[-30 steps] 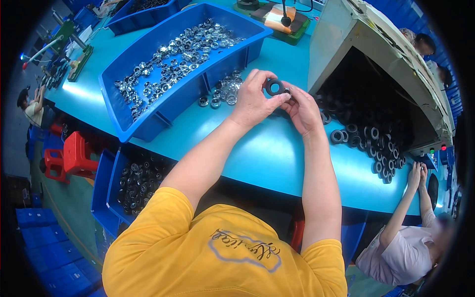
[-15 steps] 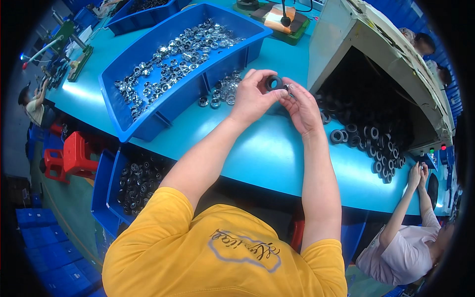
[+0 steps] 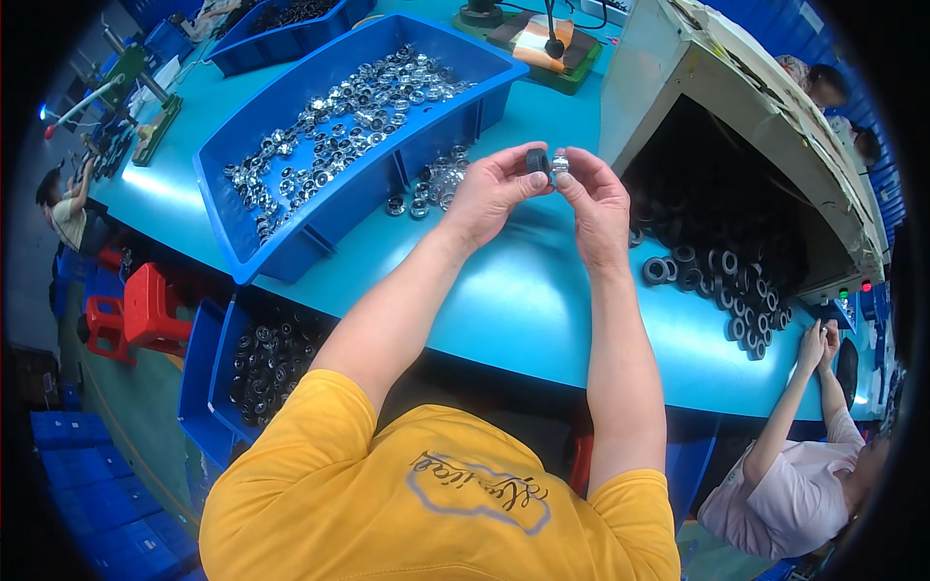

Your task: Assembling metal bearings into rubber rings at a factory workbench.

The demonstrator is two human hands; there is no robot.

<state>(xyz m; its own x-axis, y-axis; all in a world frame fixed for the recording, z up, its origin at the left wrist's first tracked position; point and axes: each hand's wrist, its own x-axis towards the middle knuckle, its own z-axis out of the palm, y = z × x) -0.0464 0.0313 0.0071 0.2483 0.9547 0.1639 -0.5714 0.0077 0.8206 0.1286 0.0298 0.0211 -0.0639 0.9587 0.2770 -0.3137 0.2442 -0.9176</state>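
Between finger and thumb, my left hand (image 3: 492, 194) pinches a black rubber ring (image 3: 537, 162). My right hand (image 3: 595, 200) grips a small shiny metal hub (image 3: 560, 163), held side by side with the ring above the turquoise bench (image 3: 504, 290). Left of my hands, loose clear and silvery hubs (image 3: 442, 184) lie against a large blue bin (image 3: 334, 228), which contains many more of them. A pile of black rings (image 3: 741, 290) spreads to the right of my right hand.
A beige metal housing (image 3: 644, 68) with a dark opening stands at the right, rings spilling from it. Below the bench's left edge, another blue bin (image 3: 215, 378) holds dark wheels. Red stools (image 3: 155, 308) stand at left. A co-worker (image 3: 785, 484) works at far right.
The ring in my left hand has turned from facing me to edge-on. My right hand has shifted slightly right, so the metal hub now shows plainly beside the ring.
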